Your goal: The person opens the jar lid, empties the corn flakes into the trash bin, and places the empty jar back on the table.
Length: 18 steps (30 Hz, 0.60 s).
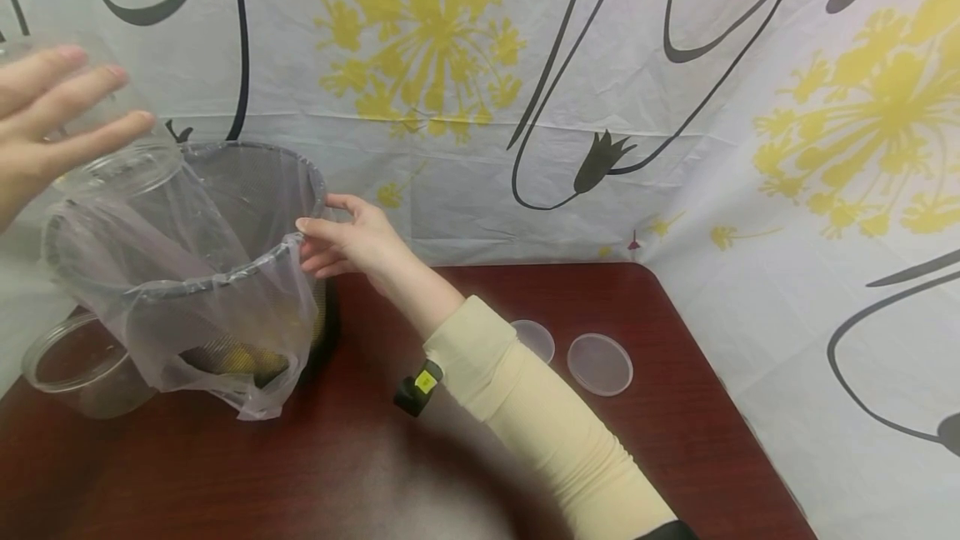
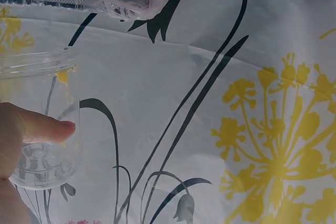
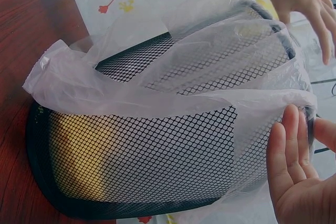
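Observation:
A black mesh waste bin [image 3: 173, 150] stands on the table, with a thin translucent bag [image 1: 225, 323] lining it and folded over its rim. My right hand [image 1: 348, 242] grips the bin's rim and the bag there, thumb on one side and fingers on the other. Over the bin's left side, my left hand [image 1: 56, 119] holds a clear plastic jar [image 1: 150, 165] tipped with its mouth toward the bin. Close up in the left wrist view, the jar [image 2: 44, 166] shows a threaded neck and a yellow smear inside. Something yellow shows through the mesh low in the bin.
A clear round container [image 1: 112, 394] stands on the dark red table [image 1: 337, 473] by the bin's left front. Two round translucent lids, one of them the nearer lid [image 1: 600, 364], lie right of my sleeve. A patterned curtain [image 1: 465, 173] hangs behind and to the right.

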Each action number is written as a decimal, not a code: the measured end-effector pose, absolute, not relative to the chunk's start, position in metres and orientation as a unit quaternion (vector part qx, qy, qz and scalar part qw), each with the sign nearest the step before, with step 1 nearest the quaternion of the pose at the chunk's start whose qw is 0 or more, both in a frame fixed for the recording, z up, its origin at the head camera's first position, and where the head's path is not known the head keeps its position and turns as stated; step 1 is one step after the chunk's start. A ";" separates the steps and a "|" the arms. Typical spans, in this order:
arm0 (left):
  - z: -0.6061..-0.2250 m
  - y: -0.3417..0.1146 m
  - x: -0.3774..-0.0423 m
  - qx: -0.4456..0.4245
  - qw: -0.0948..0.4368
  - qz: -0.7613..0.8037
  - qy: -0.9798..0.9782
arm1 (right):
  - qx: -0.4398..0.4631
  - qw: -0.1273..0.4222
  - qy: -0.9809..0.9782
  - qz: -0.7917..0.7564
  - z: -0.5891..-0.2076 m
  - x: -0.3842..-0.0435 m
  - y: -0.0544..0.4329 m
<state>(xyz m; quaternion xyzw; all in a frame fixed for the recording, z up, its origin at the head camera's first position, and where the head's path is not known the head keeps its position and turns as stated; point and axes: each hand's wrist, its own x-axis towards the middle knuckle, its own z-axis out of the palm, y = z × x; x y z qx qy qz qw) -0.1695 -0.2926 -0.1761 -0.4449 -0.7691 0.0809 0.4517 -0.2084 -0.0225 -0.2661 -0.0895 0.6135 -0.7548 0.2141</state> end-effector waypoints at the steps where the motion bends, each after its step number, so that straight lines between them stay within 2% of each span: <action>1: -0.176 -0.292 -0.169 -0.446 0.450 0.084 -0.769 | -0.090 0.214 0.613 -0.755 -0.266 -0.208 -0.022; 18: -0.185 -0.292 -0.166 -0.464 0.449 0.122 -0.754 | -0.089 0.214 0.615 -0.754 -0.266 -0.208 -0.022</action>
